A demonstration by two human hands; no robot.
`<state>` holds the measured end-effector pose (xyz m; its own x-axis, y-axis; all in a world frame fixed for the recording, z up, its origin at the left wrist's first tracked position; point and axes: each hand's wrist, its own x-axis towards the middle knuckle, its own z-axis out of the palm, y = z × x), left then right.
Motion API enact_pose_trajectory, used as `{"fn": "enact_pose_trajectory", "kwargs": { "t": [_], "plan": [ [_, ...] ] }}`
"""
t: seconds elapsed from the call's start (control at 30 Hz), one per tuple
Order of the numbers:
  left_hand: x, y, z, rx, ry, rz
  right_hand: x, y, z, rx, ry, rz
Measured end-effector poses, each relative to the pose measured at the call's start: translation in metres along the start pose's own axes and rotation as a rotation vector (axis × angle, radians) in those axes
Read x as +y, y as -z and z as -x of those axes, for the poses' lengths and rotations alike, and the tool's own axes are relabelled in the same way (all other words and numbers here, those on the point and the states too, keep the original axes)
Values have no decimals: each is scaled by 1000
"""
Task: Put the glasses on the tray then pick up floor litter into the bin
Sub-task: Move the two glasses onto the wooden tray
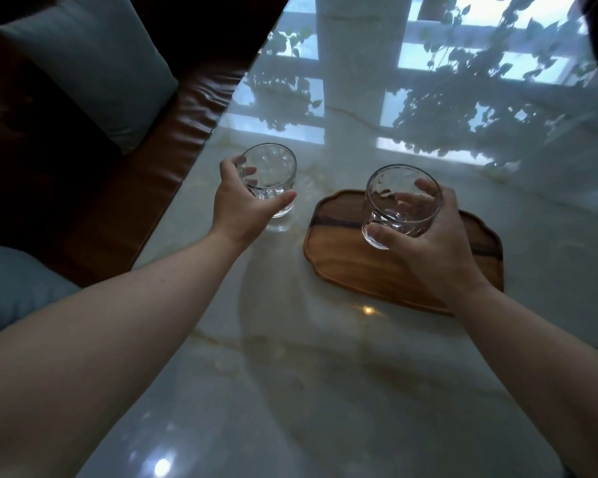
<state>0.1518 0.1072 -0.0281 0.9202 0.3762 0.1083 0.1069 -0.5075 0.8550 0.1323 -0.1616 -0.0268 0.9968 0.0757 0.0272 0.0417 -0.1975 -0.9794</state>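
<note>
Two clear ribbed glasses are in my hands over a glossy marble table. My left hand wraps around the left glass, which is at the table's left side, off the tray; whether it rests on the table I cannot tell. My right hand grips the right glass, held tilted above the wooden tray. The tray is brown with a scalloped rim and lies right of centre; nothing stands on it.
A brown leather sofa with grey-blue cushions runs along the table's left edge. The tabletop mirrors a window grid and hanging leaves at the far side. No floor, litter or bin is in view.
</note>
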Motion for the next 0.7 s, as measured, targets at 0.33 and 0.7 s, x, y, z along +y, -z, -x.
{"fn": "enact_pose_trajectory", "kwargs": {
  "t": [0.33, 0.7],
  "plan": [
    [68, -40, 47, -217, -204, 114, 12, 46, 7, 102, -29, 133],
    [64, -72, 62, -277, -206, 86, 33, 62, 24, 156, -63, 126]
  ]
}}
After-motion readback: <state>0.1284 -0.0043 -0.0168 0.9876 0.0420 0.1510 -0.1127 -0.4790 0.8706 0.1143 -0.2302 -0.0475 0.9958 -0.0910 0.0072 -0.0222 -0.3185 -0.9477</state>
